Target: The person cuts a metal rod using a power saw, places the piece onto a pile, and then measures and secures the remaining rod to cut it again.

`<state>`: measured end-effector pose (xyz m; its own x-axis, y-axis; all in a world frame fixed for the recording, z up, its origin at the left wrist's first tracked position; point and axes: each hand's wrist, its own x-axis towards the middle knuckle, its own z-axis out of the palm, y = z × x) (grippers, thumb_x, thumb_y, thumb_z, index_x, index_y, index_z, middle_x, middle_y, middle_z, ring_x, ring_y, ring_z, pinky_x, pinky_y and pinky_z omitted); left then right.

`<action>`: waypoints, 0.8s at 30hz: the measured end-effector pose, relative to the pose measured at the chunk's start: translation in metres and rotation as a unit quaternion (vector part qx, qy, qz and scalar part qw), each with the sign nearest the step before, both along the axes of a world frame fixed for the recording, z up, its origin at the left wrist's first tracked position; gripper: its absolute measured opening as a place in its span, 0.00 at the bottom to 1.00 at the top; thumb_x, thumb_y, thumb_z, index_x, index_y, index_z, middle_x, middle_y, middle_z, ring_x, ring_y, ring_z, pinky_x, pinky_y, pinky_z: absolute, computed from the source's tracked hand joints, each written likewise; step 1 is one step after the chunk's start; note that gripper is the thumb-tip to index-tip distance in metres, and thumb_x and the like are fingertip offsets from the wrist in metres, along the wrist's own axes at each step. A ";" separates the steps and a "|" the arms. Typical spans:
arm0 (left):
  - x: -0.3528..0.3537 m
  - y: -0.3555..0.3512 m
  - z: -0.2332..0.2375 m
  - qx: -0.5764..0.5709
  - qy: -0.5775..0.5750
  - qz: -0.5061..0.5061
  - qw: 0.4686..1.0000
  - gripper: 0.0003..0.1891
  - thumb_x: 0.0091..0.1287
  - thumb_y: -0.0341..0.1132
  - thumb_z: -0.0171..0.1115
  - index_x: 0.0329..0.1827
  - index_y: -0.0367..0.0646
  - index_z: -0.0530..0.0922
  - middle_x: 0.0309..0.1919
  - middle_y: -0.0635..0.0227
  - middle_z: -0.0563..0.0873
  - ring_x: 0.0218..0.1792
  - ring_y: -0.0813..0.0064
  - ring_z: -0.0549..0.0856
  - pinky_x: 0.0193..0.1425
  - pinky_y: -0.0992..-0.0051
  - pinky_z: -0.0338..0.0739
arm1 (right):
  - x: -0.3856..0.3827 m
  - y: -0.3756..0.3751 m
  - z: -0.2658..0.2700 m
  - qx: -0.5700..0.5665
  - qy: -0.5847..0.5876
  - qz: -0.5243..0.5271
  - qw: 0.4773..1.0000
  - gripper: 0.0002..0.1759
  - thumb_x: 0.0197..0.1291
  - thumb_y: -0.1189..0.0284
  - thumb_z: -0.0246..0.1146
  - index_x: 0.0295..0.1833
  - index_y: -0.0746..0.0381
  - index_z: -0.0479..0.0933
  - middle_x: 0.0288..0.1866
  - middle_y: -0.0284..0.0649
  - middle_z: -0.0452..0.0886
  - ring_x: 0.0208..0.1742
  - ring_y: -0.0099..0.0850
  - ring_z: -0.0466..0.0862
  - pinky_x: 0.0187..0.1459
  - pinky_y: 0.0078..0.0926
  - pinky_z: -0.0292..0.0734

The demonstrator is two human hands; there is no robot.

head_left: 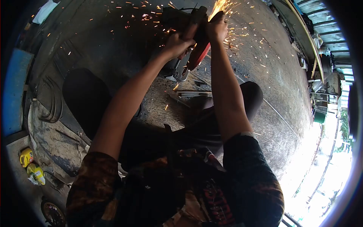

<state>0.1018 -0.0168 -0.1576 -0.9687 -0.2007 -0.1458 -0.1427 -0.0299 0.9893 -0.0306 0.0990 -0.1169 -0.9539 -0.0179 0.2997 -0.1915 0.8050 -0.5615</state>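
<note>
A dark cut-off saw with a red guard (199,55) stands on the concrete floor at the top centre, throwing bright orange sparks (223,7) upward and to both sides. My left hand (177,46) is closed near the saw's metal base, at the left of the guard; what it grips is hard to make out. Above the guard, my right hand (217,28) is wrapped round the saw's dark handle. Several thin metal bars (193,93) lie on the floor between my legs.
Bent metal rods (53,100) lie at the left beside a blue panel (17,90). Yellow containers (26,157) stand at the lower left, above a wheel (52,212). A long thin rod (280,115) crosses the floor at the right, near cluttered shelving (327,94).
</note>
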 end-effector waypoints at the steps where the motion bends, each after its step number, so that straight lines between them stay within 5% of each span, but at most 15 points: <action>1: 0.000 0.000 0.000 0.001 0.002 -0.007 1.000 0.14 0.58 0.40 0.69 0.25 0.39 0.78 0.14 0.67 0.79 0.09 0.77 0.76 0.14 0.73 0.70 | 0.001 0.000 0.002 0.002 -0.006 -0.001 1.000 0.38 0.58 0.53 0.63 0.68 0.61 0.58 0.56 0.68 0.71 0.55 0.65 0.78 0.56 0.53 0.76; 11: 0.002 0.001 0.001 0.000 0.007 -0.001 1.000 0.14 0.58 0.40 0.69 0.27 0.38 0.77 0.13 0.68 0.78 0.11 0.77 0.77 0.15 0.73 0.70 | 0.003 0.001 0.000 -0.003 -0.004 0.002 1.000 0.39 0.60 0.56 0.62 0.72 0.62 0.57 0.54 0.68 0.71 0.54 0.64 0.79 0.57 0.51 0.76; 13: 0.001 0.002 0.001 0.001 0.015 -0.001 1.000 0.11 0.63 0.35 0.66 0.39 0.36 0.77 0.14 0.69 0.77 0.10 0.77 0.75 0.13 0.74 0.67 | 0.003 0.000 0.001 -0.002 -0.007 0.003 1.000 0.40 0.60 0.57 0.61 0.73 0.62 0.56 0.55 0.68 0.71 0.54 0.64 0.79 0.57 0.51 0.76; 15: 0.001 0.001 -0.001 -0.013 0.020 -0.003 1.000 0.11 0.63 0.35 0.66 0.39 0.36 0.77 0.14 0.69 0.77 0.10 0.77 0.76 0.13 0.73 0.67 | 0.002 0.000 0.000 -0.003 -0.012 0.003 1.000 0.40 0.60 0.57 0.61 0.74 0.62 0.56 0.55 0.68 0.71 0.54 0.64 0.79 0.57 0.50 0.76; 18: 0.000 0.001 -0.002 -0.028 0.016 -0.004 0.999 0.11 0.62 0.35 0.66 0.39 0.36 0.77 0.15 0.69 0.77 0.12 0.77 0.77 0.15 0.73 0.69 | 0.000 0.001 -0.003 -0.027 -0.022 -0.006 0.999 0.50 0.48 0.42 0.68 0.70 0.63 0.62 0.60 0.68 0.71 0.62 0.63 0.75 0.64 0.50 0.72; 20: 0.001 0.001 0.001 -0.028 0.008 0.001 1.000 0.12 0.62 0.36 0.67 0.39 0.36 0.77 0.15 0.69 0.77 0.13 0.78 0.78 0.17 0.74 0.69 | 0.003 0.000 0.000 0.008 -0.006 -0.002 1.000 0.42 0.61 0.56 0.60 0.76 0.62 0.53 0.56 0.67 0.71 0.54 0.63 0.80 0.56 0.50 0.76; 24: 0.004 0.001 0.005 -0.020 0.014 -0.004 1.000 0.11 0.60 0.38 0.68 0.34 0.38 0.79 0.15 0.69 0.78 0.14 0.78 0.79 0.19 0.74 0.71 | 0.006 -0.001 0.002 0.010 -0.007 -0.002 1.000 0.42 0.61 0.55 0.59 0.75 0.62 0.53 0.56 0.67 0.71 0.54 0.63 0.80 0.56 0.50 0.77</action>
<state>0.1063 -0.0156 -0.1529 -0.9740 -0.1975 -0.1109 -0.1152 0.0102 0.9933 -0.0250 0.0984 -0.1150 -0.9581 -0.0211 0.2857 -0.1812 0.8171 -0.5473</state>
